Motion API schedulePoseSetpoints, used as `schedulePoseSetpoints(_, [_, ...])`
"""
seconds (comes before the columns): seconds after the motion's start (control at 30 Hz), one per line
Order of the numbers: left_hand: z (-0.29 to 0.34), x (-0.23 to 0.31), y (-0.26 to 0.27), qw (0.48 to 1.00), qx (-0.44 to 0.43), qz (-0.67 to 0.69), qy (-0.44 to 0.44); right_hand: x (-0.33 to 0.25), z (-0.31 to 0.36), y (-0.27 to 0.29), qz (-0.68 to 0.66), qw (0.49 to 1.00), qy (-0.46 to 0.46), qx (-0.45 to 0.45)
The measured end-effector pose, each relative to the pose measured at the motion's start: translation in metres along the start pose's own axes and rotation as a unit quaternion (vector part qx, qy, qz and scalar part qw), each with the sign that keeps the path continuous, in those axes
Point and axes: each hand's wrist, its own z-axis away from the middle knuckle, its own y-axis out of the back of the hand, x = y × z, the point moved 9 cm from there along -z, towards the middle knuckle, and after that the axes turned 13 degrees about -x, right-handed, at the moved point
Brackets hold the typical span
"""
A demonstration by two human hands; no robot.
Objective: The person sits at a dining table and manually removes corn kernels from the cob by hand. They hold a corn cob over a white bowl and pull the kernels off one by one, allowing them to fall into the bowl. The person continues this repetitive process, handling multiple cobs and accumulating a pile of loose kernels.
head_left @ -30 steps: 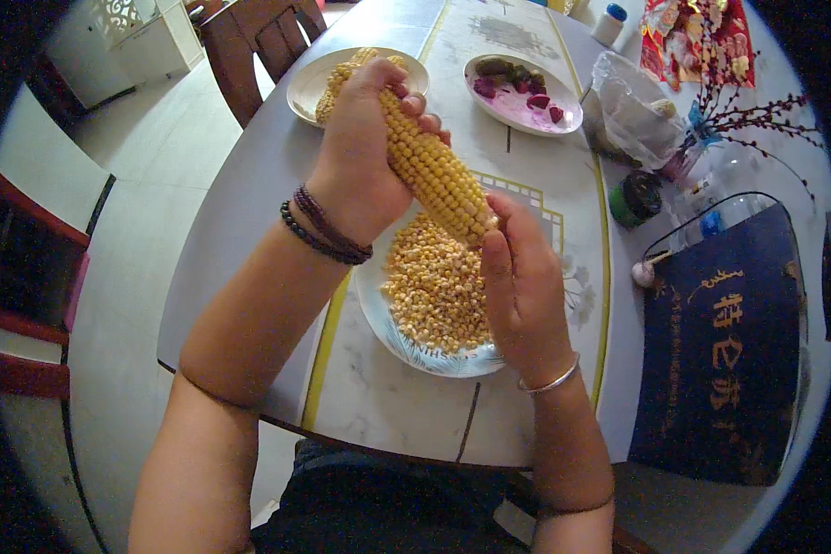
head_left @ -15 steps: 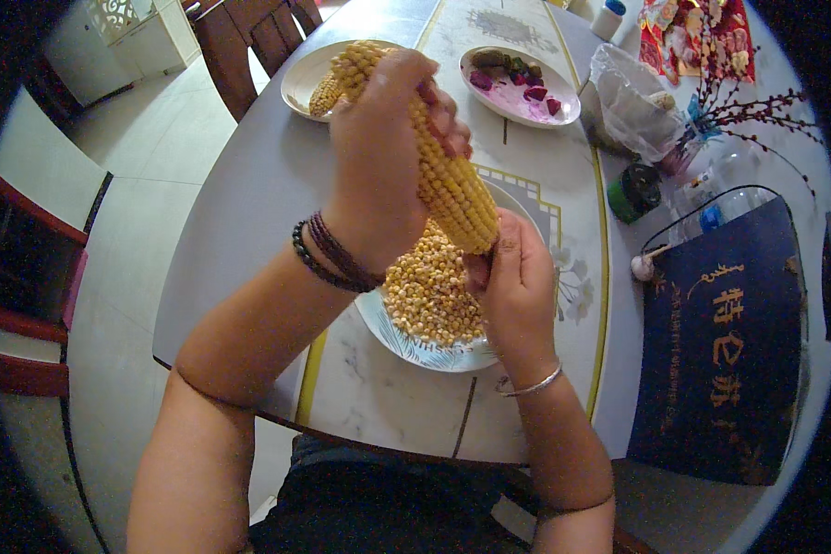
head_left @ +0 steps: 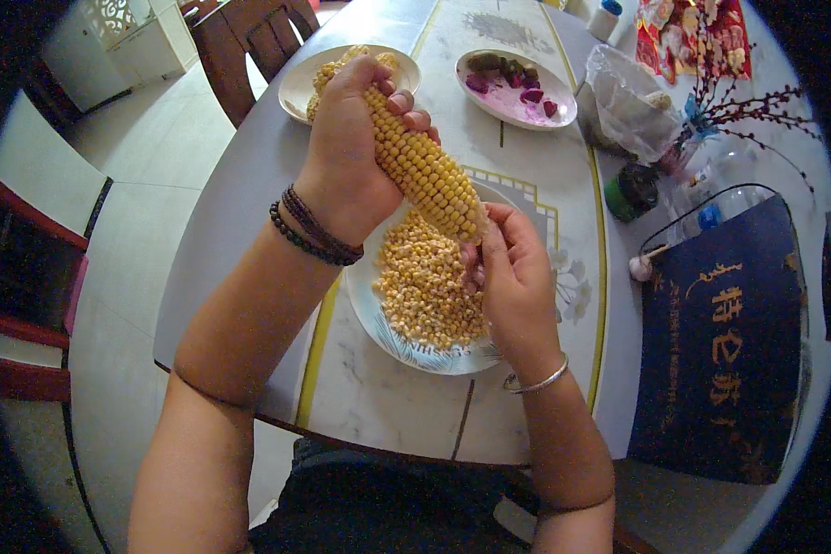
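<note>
My left hand point(head_left: 349, 148) is wrapped round the upper part of a yellow corn cob point(head_left: 427, 175), which slants down toward the right. At the cob's lower tip, the thumb and fingers of my right hand point(head_left: 517, 268) pinch its end. Most of the cob's visible side is covered in kernels, and the tip looks pale. Beneath both hands stands a white plate with a blue-green leaf pattern point(head_left: 388, 334). A heap of loose corn kernels point(head_left: 427, 286) lies in it. The fingertips of my right hand are partly hidden behind its thumb and the cob.
Behind my left hand is a white bowl point(head_left: 294, 88) with more corn cobs. Farther right stands a plate point(head_left: 517, 113) with dark and purple-red pieces. Along the right are a plastic bag point(head_left: 632, 102), a dark green jar point(head_left: 631, 192), a bottle, and a dark blue bag point(head_left: 720, 342).
Both hands keep hold of the cob. My left hand and the cob have shifted left and slightly down, showing more of the cob's kernel rows. The right hand has barely moved.
</note>
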Motion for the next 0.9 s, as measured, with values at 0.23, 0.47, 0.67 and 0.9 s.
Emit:
schedulePoseSetpoints(0.23, [-0.002,-0.001,0.001,0.997,-0.010,0.070,0.040,-0.061,0.013,-0.009,0.323,0.917,0.232,0.034])
schedulePoseSetpoints(0.47, [0.000,-0.031,0.004,0.991,-0.001,0.116,0.070,-0.056,0.022,-0.004,0.371,0.898,0.197,0.132])
schedulePoseSetpoints(0.67, [0.001,-0.026,0.005,0.994,0.007,0.101,0.037,-0.035,0.015,0.010,0.136,0.971,0.153,0.122])
schedulePoseSetpoints(0.9, [-0.003,-0.013,0.006,0.994,-0.019,0.111,0.011,-0.055,0.023,0.018,0.246,0.942,0.166,0.157])
